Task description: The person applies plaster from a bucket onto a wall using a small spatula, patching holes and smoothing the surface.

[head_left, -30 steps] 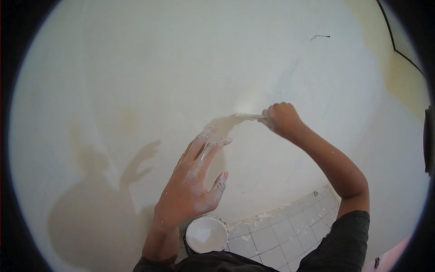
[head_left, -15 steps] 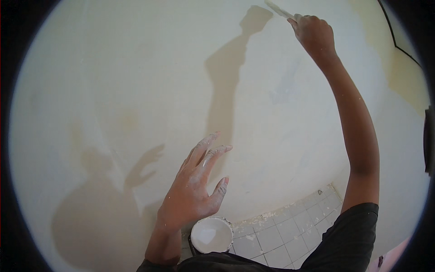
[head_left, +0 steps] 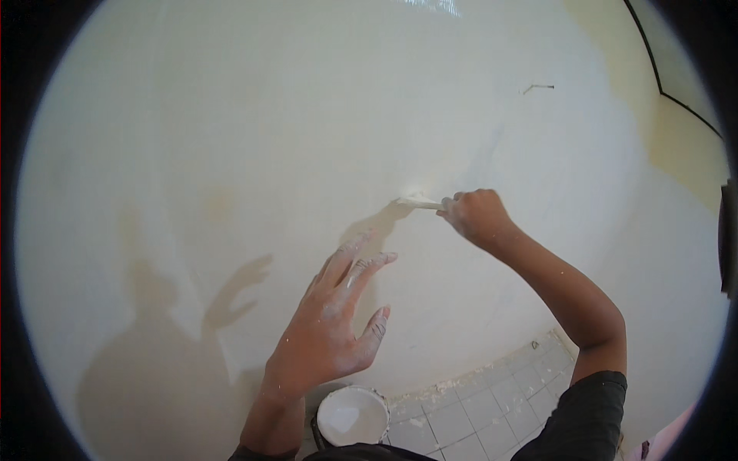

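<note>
My right hand (head_left: 480, 219) is closed around the handle of a paintbrush (head_left: 421, 204). The brush's bristle end touches the pale wall (head_left: 254, 131) near mid-view, and a white patch of wet paint shows around it. Spread and empty, my left hand (head_left: 330, 319) is raised lower down, its fingers and thumb smeared with white paint. Whether its fingertips touch the wall, I cannot tell. Just below that hand, a round bucket (head_left: 386, 407) of white paint stands near the foot of the wall, its lower part partly hidden by my clothing.
A nail (head_left: 547, 87) sticks out of the wall at the upper right. Paint-spattered floor tiles (head_left: 477, 411) run along the wall's foot. A dark-framed opening or panel (head_left: 692, 61) lies at the top right, and a dark object (head_left: 725, 238) sits at the right edge. Shadows fall on the wall.
My right hand has come down from the top of the view with the paintbrush, which now meets the wall near mid-view. My left hand has hardly moved. The nail has come into view.
</note>
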A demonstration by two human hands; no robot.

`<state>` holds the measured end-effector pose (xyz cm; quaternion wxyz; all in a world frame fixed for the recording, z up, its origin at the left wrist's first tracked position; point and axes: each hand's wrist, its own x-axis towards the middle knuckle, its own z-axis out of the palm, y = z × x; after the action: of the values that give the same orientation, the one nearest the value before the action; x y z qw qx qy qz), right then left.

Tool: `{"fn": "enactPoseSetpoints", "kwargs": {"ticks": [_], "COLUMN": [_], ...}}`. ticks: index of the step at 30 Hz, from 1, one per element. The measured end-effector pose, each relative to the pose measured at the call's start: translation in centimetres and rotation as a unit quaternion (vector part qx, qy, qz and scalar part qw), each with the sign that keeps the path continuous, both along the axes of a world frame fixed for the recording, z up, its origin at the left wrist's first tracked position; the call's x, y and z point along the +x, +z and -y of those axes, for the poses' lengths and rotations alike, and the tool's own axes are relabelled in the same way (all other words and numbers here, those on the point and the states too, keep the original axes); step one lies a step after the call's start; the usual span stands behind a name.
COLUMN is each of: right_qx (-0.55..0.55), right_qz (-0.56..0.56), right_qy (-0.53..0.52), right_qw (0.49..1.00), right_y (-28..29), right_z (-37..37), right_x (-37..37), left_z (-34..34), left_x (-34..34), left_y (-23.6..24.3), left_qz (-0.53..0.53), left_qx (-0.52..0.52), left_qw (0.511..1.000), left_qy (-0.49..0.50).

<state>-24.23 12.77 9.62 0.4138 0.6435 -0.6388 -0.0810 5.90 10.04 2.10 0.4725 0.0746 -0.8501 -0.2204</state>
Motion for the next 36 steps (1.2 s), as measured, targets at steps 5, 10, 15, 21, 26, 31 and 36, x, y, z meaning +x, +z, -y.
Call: {"fn": "enactPoseSetpoints", "kwargs": {"ticks": [5, 10, 15, 21, 26, 31, 36], "right_qx": [-0.129, -0.271, -0.369, -0.343, -0.189, 0.014, -0.019], "right_qz": [-0.033, -0.1, -0.135, -0.168, -0.157, -0.068, -0.048], "right_qy": [0.002, 0.035, 0.022, 0.037, 0.08, 0.153, 0.124], "right_qw": [0.991, 0.957, 0.919, 0.923, 0.966, 0.986, 0.991], "right_y": [9.3, 22.6, 29.9, 28.9, 23.6, 15.5, 14.1], "right_z": [1.6, 2.0, 2.0, 3.3, 2.8, 1.9, 2.3], "right_x": [-1.5, -0.9, 2.2, 2.0, -0.1, -0.2, 0.4], "left_z": [0.0, -0.1, 0.0, -0.2, -0.9, -1.2, -1.7], "left_x": [0.6, 1.0, 1.0, 0.1, -0.9, -1.2, -0.9], "left_y": [0.9, 2.1, 2.2, 2.1, 1.6, 0.4, -0.5], "left_qz": [-0.009, -0.004, -0.018, -0.036, -0.035, -0.041, -0.041], "left_qx": [-0.022, -0.023, -0.01, -0.019, -0.006, -0.006, 0.013], "left_qw": [1.0, 1.0, 0.998, 0.998, 0.999, 0.998, 0.998], "left_qy": [0.018, 0.021, 0.053, 0.052, 0.033, 0.057, 0.054]}}
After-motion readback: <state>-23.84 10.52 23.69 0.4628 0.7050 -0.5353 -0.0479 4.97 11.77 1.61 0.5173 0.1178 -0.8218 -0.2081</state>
